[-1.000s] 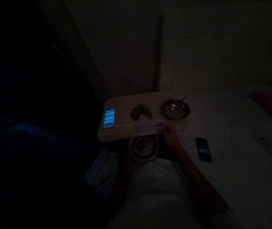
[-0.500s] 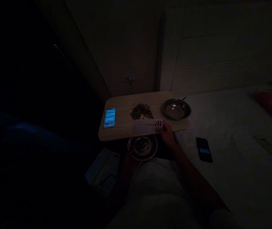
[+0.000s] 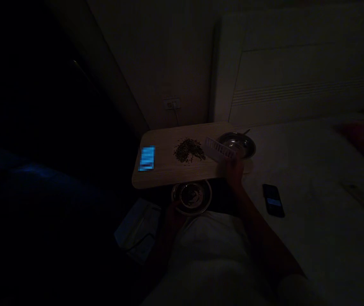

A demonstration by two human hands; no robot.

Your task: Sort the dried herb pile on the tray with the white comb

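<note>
My right hand (image 3: 234,169) is closed on the near right end of a pale, slotted plastic tray (image 3: 219,149), tilted above the right part of the wooden board (image 3: 159,178). Its right end overlaps the metal bowl (image 3: 248,148), which has a spoon handle at its rim. Left of the tray lies a loose heap of small dark bits (image 3: 188,149), perhaps seeds. My left hand (image 3: 174,214) grips the left rim of a metal dish (image 3: 206,204) below the board's front edge. Some dark bits lie inside that dish. The room is very dim.
A lit, blurred screen (image 3: 146,158) lies at the board's left end. To the right, a phone (image 3: 273,200) rests on a white bed sheet (image 3: 312,178). A wall socket (image 3: 172,103) holds a plug behind the board. A pale box-like object (image 3: 137,229) with a cable stands lower left.
My right hand has carried the slotted tray right and up, turning it at an angle, away from the board's front edge. My left hand and the metal dish stay nearly the same.
</note>
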